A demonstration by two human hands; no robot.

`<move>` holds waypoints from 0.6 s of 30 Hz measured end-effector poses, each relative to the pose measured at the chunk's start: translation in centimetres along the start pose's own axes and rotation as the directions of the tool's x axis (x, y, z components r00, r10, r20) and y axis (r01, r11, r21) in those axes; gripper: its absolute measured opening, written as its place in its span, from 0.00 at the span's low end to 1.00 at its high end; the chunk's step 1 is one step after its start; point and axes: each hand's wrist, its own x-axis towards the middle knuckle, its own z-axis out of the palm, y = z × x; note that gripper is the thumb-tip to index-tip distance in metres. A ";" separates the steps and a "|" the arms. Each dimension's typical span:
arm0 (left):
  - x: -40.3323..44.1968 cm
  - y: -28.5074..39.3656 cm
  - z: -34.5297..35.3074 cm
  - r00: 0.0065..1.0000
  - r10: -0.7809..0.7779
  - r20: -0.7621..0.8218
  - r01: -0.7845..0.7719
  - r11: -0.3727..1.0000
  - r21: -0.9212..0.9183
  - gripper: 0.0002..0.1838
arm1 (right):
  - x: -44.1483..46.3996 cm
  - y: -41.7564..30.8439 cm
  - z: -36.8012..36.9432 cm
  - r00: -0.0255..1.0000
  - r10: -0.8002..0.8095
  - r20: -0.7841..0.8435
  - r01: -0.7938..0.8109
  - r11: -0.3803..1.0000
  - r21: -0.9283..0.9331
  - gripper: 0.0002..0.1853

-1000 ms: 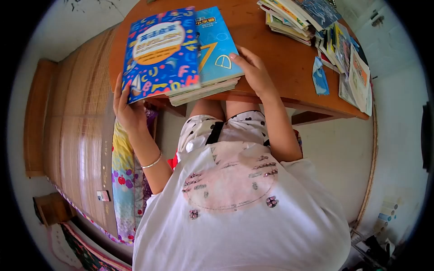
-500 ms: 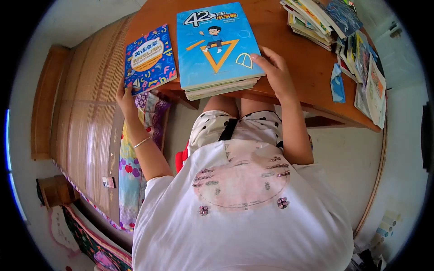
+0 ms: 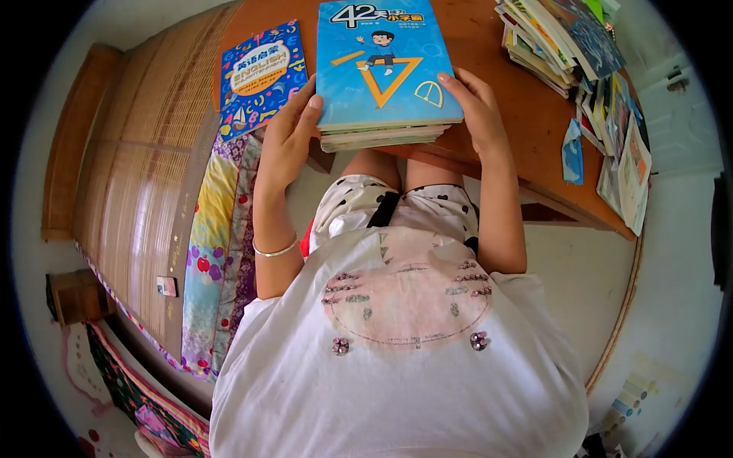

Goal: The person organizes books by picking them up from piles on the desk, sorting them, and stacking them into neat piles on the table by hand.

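Note:
A stack of books point(image 3: 389, 136) lies at the front edge of the wooden desk, topped by a light blue book point(image 3: 416, 53) with a cartoon child and an orange triangle on its cover. My left hand point(image 3: 289, 141) presses against the stack's left side, thumb at the cover's edge. On the opposite side, my right hand point(image 3: 477, 114) grips it with the thumb over the cover. Both hands' fingers are partly hidden behind the books. A smaller dark blue English book point(image 3: 256, 103) lies just left of the stack, close to my left hand.
The brown desk point(image 3: 527, 145) extends to the right. Piled books point(image 3: 534, 49) and leaning booklets point(image 3: 622, 179) stand at its right side, near a crumpled blue piece point(image 3: 573, 153). A bamboo mat point(image 3: 130, 153) lies to the left, beside patterned cloth point(image 3: 206, 229).
My left hand has moved right, from the English book to the left side of the stack. My right hand stays at the stack's right side. The whole view has shifted slightly.

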 end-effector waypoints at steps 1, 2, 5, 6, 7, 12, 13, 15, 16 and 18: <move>0.2 -0.3 0.1 1.000 -0.002 -0.002 0.002 1.000 0.000 0.26 | 0.1 0.0 0.1 1.000 0.001 0.003 -0.001 1.000 0.000 0.22; 0.5 -0.9 0.3 0.994 0.100 -0.034 -0.099 0.994 0.046 0.26 | 0.1 0.0 0.2 1.000 -0.001 -0.005 0.001 1.000 0.006 0.21; 0.3 -0.4 0.8 0.988 0.145 -0.046 -0.143 0.989 0.046 0.25 | 0.2 0.2 0.3 0.999 0.014 -0.035 -0.013 0.999 0.043 0.20; 0.3 -0.2 0.9 0.993 0.116 -0.037 -0.116 0.993 0.020 0.25 | 0.2 0.3 0.3 0.998 0.033 -0.058 -0.029 0.997 0.071 0.20; 0.3 -0.1 0.9 0.996 0.088 -0.028 -0.088 0.996 -0.005 0.25 | 0.2 0.2 0.3 0.998 0.033 -0.057 -0.029 0.997 0.072 0.20; 0.7 -1.3 0.9 0.996 0.071 -0.046 -0.066 0.992 0.112 0.24 | 0.1 0.2 -0.1 0.998 0.045 -0.044 -0.040 0.994 0.104 0.19; 0.8 -1.4 0.9 0.996 0.077 -0.051 -0.070 0.990 0.126 0.24 | 0.1 0.1 -0.1 0.998 0.043 -0.044 -0.038 0.994 0.105 0.19; 0.7 -1.2 1.0 0.994 0.096 -0.044 -0.084 0.974 0.209 0.24 | 0.0 -0.1 -0.2 0.995 0.070 -0.069 -0.062 0.992 0.111 0.19; 0.7 -1.1 1.1 0.994 0.101 -0.044 -0.088 0.968 0.235 0.24 | 0.0 0.0 -0.3 0.995 0.070 -0.065 -0.062 0.992 0.110 0.19; 0.5 -0.8 1.7 0.961 0.271 -0.054 -0.229 0.892 0.390 0.24 | -0.2 0.1 -0.8 0.994 0.086 -0.069 -0.079 0.992 0.101 0.19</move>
